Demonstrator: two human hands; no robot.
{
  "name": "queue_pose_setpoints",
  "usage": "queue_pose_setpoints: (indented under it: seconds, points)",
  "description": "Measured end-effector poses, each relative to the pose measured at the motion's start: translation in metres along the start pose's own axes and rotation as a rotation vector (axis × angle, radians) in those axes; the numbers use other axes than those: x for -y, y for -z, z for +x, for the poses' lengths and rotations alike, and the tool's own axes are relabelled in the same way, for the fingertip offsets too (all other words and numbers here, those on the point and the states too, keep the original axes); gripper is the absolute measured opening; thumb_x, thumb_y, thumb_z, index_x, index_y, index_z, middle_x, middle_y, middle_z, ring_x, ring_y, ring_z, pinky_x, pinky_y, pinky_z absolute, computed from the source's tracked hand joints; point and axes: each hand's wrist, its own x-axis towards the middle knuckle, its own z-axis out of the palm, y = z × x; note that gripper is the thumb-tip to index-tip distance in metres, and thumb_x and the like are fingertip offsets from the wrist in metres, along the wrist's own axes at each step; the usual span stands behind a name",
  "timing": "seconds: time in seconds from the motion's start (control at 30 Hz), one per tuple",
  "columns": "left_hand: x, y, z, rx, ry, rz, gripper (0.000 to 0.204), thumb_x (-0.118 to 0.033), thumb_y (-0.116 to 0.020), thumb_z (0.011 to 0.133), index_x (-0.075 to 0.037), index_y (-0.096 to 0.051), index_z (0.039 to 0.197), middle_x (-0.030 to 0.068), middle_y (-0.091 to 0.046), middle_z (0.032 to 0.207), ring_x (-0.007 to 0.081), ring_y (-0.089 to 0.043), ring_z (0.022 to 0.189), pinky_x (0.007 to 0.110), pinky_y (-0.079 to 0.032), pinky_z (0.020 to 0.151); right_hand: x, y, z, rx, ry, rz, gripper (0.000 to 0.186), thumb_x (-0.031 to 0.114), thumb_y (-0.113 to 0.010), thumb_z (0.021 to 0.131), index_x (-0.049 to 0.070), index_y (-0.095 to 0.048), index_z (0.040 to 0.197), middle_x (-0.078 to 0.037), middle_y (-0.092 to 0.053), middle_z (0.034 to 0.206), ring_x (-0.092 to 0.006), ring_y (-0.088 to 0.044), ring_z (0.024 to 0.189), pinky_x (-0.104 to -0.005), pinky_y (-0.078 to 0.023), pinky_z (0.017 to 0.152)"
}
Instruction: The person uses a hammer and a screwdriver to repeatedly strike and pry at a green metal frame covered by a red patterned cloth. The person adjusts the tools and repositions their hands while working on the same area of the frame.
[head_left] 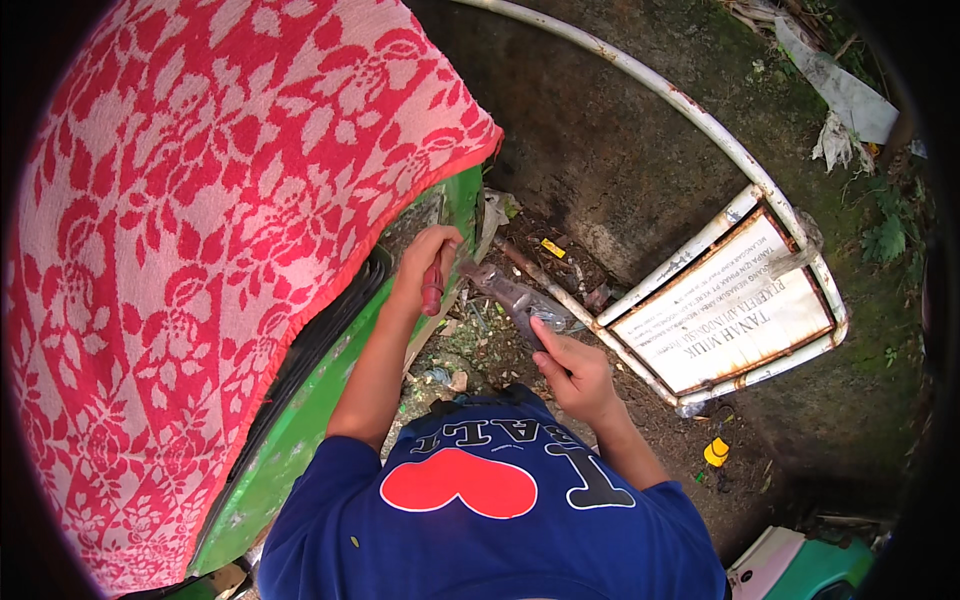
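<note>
My left hand [425, 255] is closed around a red-handled tool [432, 294] at the edge of a green panel [250, 500], where the tool's far end is hidden. My right hand [577, 378] grips a long, dark, worn metal tool [515, 300] whose far end is just right of my left hand. A red-and-white floral cloth [180, 250] drapes over the green panel on the left, with a black strip or opening showing below its edge.
To the right, a bent white tube frame [680, 105] holds a rusty-edged white sign [722, 300]. Dirt and litter, including a yellow scrap [716, 452], cover the ground. A dark, mossy surface rises behind. A pink-and-teal object [815, 565] sits at lower right.
</note>
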Motion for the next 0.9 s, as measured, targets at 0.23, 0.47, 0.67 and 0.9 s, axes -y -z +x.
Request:
queue_pose_setpoints:
  seconds: [0.23,0.47,0.67,0.9]
  points:
    - [-0.011,0.009,0.009,0.124,0.275,-0.035,0.018,0.003,-0.061,0.088,-0.006,-0.049,0.097,0.0071,-0.049,0.075,0.0214,-0.050,0.067,0.032,-0.045,0.066,0.003,-0.011,0.019,0.121,0.293,-0.362,0.061,0.003,-0.067,0.078,0.020,-0.065,0.136,-0.006,-0.046,0.064,-0.0225,-0.052,0.049,-0.0372,-0.043,0.044]
    - [-0.003,0.007,0.008,-0.021,0.201,-0.013,0.025,-0.005,-0.061,0.097,-0.007,-0.037,0.090,0.0094,-0.039,0.073,0.0206,-0.033,0.066,0.030,-0.038,0.061,0.006,-0.009,0.011,0.120,0.407,-0.185,0.067,0.000,-0.065,0.078,0.018,-0.060,0.142,-0.006,-0.052,0.068,-0.0243,-0.055,0.052,-0.0367,-0.046,0.046]
    - [-0.005,0.008,0.013,0.016,0.196,-0.036,0.027,-0.004,-0.060,0.097,-0.006,-0.034,0.088,0.0101,-0.035,0.074,0.0219,-0.033,0.067,0.032,-0.039,0.062,0.004,-0.017,0.013,0.069,0.329,-0.129,0.068,-0.001,-0.066,0.075,0.019,-0.062,0.140,-0.005,-0.047,0.066,-0.0218,-0.052,0.051,-0.0362,-0.044,0.046]
    - [-0.001,0.014,0.023,0.003,0.257,-0.137,0.027,-0.005,-0.058,0.099,-0.006,-0.034,0.087,0.0076,-0.034,0.073,0.0173,-0.033,0.068,0.030,-0.038,0.064,0.022,-0.013,0.027,0.171,0.408,-0.287,0.068,0.002,-0.064,0.074,0.020,-0.062,0.140,-0.003,-0.045,0.064,-0.0198,-0.053,0.052,-0.0354,-0.044,0.044]
